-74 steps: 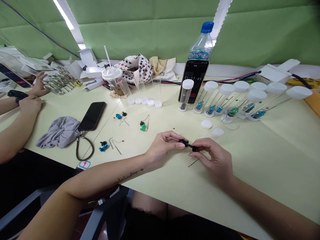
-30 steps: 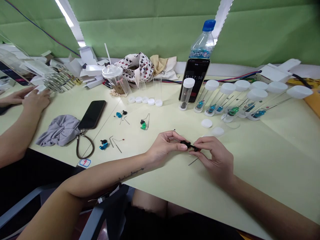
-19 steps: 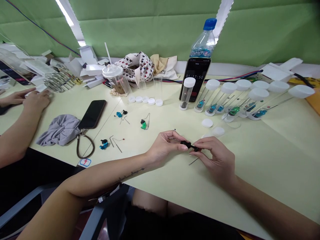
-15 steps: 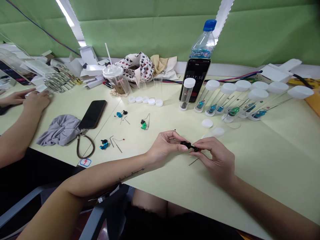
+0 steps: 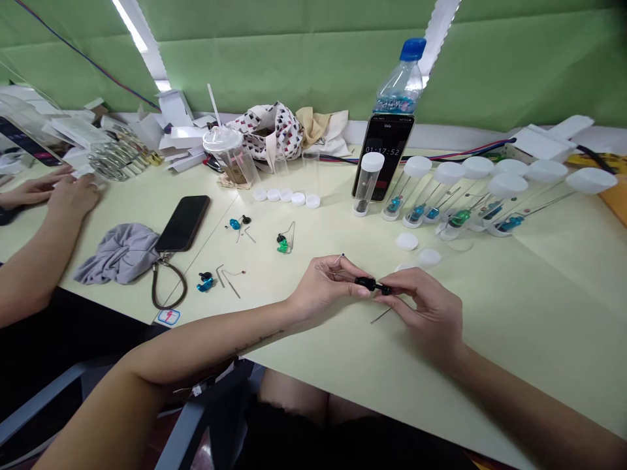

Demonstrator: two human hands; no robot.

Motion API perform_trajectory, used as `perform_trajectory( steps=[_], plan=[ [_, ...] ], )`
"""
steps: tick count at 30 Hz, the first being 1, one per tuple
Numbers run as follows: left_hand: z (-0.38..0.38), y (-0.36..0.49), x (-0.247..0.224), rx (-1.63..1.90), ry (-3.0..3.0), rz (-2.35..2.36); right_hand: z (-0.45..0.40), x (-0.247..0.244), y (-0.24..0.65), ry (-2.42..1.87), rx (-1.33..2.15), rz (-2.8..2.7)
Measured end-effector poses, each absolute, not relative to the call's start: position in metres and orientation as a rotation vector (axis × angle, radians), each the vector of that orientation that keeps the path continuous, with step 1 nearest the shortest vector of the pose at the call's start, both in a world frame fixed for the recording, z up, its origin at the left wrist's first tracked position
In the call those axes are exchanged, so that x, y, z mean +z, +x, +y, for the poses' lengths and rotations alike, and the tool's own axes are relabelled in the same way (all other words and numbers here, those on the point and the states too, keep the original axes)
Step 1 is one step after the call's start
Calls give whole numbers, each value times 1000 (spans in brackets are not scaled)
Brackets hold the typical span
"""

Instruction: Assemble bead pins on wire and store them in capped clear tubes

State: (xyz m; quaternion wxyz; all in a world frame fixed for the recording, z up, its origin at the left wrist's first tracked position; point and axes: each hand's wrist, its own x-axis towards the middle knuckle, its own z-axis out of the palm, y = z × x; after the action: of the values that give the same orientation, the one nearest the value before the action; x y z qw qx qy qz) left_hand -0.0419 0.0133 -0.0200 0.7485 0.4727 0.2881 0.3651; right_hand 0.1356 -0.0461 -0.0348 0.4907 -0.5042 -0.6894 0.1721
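Observation:
Between my hands is a small black part (image 5: 365,282) with a thick body and a narrow stem. My left hand (image 5: 321,284) pinches the thick body between thumb and fingers. A thin bent metal wire (image 5: 337,259) with a dark bead at its tip sticks up by the left fingers. At the stem's end, the thumb and fingertips of my right hand (image 5: 426,303) are closed; they partly hide that end. A thin metal rod (image 5: 381,316) shows below the right fingertips; whether it is held or lies on the table I cannot tell.
Several capped clear tubes (image 5: 416,189) with blue and green parts stand at the right, before a phone (image 5: 385,153) and a bottle (image 5: 399,78). Loose white caps (image 5: 407,241) lie near my right hand. Small part sets (image 5: 283,245) lie leftward. A co-worker's hands (image 5: 73,196) are far left.
My hands and the black part stay almost in place, with the right fingers shifted slightly at the stem's end. The phone timer has gone from 01:17:50 to 01:17:52.

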Motion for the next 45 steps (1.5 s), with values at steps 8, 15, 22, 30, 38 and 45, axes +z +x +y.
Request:
perform_trajectory(
  steps=[8, 15, 22, 30, 38, 45],
  plan=[
    [12, -42, -20, 791, 1006, 605, -48, -40, 137, -1268, 536, -1592],
    [11, -42, -21, 774, 961, 578, -48, -39, 136, -1277, 561, -1566],
    [11, -41, -24, 767, 873, 572, -49, -41, 136, -1304, 609, -1531],
    [10, -42, -24, 750, 834, 550, -47, -37, 135, -1264, 624, -1618],
    [14, -43, -22, 773, 845, 548, -46, -33, 130, -1222, 463, -1701],
    [12, -42, -22, 770, 858, 540, -48, -29, 130, -1230, 318, -1722]
  ],
)
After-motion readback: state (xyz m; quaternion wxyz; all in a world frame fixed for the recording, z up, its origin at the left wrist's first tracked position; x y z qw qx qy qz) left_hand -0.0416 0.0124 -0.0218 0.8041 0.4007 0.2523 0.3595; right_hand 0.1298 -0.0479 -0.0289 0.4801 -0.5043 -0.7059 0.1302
